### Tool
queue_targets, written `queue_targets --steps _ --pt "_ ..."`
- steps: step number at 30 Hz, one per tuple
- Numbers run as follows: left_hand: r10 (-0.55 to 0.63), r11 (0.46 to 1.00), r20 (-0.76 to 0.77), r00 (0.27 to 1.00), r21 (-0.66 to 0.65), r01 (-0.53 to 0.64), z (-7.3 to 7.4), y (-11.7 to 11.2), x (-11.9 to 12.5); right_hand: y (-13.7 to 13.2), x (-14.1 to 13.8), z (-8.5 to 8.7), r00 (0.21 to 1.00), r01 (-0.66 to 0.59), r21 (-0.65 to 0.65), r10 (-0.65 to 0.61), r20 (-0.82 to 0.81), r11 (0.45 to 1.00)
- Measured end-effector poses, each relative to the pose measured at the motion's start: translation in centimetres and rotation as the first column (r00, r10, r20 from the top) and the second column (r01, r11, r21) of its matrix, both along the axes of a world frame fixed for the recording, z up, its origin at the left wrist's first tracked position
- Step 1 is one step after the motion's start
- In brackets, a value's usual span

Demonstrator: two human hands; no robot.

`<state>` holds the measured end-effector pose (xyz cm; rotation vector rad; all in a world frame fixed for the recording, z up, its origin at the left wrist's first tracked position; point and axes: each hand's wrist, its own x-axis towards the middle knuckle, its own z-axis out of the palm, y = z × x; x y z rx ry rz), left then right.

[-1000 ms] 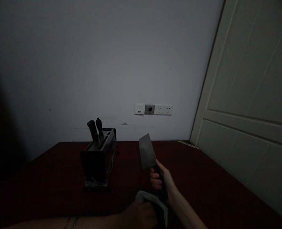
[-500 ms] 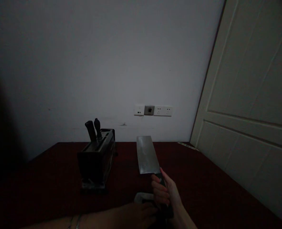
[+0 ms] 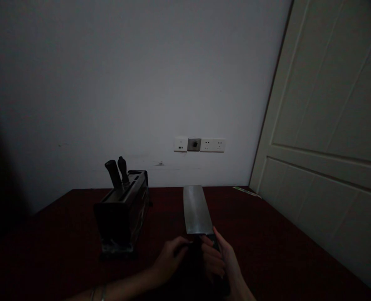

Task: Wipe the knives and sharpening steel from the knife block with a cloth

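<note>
My right hand (image 3: 216, 257) is wrapped round the black handle of a cleaver (image 3: 198, 209). The broad grey blade points away from me over the dark red table (image 3: 260, 246). Just left of the handle, my left hand (image 3: 171, 257) is closed in a pinch, its fingertips close to the blade's heel. Something dark hangs between the two hands, too dim to make out. On the left stands a black knife block (image 3: 122, 209), with two dark-handled tools (image 3: 118, 172) upright in its slots.
A pale wall (image 3: 141, 83) rises behind the table, with a row of sockets and a switch (image 3: 199, 144). On the right is a white panelled door (image 3: 323, 125). A thin printed strip (image 3: 247, 192) lies at the table's back right edge.
My left hand has moved up and left from beside the right wrist to near the blade's heel. The whitish thing by it no longer shows. The cleaver has shifted slightly toward me.
</note>
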<state>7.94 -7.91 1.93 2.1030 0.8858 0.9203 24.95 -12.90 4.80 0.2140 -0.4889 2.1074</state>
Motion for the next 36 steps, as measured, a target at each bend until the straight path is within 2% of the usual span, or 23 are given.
queue_targets --steps 2,4,7,11,13,16,18,20,24,28,32,36 --pt "0.206 0.978 0.173 0.963 -0.058 -0.199 0.0 1.4 -0.2 0.2 0.4 -0.5 1.0 0.011 -0.009 -0.011 -0.024 1.0" --pt "0.313 0.95 0.256 0.915 -0.062 -0.308 0.7 3.0 -0.6 0.4 0.7 -1.0 0.999 0.027 -0.034 -0.028 -0.038 0.999" --pt "0.339 0.935 0.285 0.896 -0.001 -0.354 2.9 5.2 -0.9 0.7 0.7 -1.6 0.999 0.027 -0.056 -0.028 -0.019 0.998" --pt "0.299 0.93 0.275 0.914 0.128 -0.343 6.5 7.2 0.2 1.0 0.1 -2.2 0.999 -0.014 -0.03 0.015 0.032 0.999" --pt "0.244 0.937 0.248 0.938 0.187 -0.294 7.9 8.0 1.2 1.0 -0.3 -2.3 0.997 -0.044 -0.018 0.045 0.062 0.999" --pt "0.039 0.959 0.134 0.99 0.273 -0.075 9.2 8.8 2.7 1.0 -0.7 -2.4 0.993 -0.076 -0.009 0.077 0.091 0.997" --pt "-0.094 0.949 0.047 0.994 0.306 0.075 9.5 9.2 3.3 1.0 -0.7 -2.4 0.992 -0.092 -0.001 0.091 0.088 0.996" --pt "-0.176 0.929 -0.023 0.984 0.326 0.174 9.3 9.2 3.6 1.1 -0.7 -2.4 0.992 -0.099 0.005 0.098 0.075 0.995" --pt "-0.256 0.894 -0.148 0.955 0.34 0.292 8.2 8.5 3.6 1.0 -0.5 -2.4 0.995 -0.081 0.003 0.081 0.052 0.997" --pt "-0.276 0.85 -0.345 0.897 0.349 0.395 7.6 7.3 3.5 1.0 -0.5 -2.3 0.997 -0.059 -0.035 0.06 0.05 0.998" --pt "-0.295 0.812 -0.416 0.86 0.365 0.456 7.7 6.1 3.1 0.7 -0.5 -2.1 0.997 -0.04 -0.073 0.045 0.064 0.997" --pt "-0.362 0.791 -0.45 0.817 0.315 0.524 8.2 4.5 2.3 0.3 -0.3 -1.9 0.998 -0.014 -0.093 0.02 0.066 0.996"
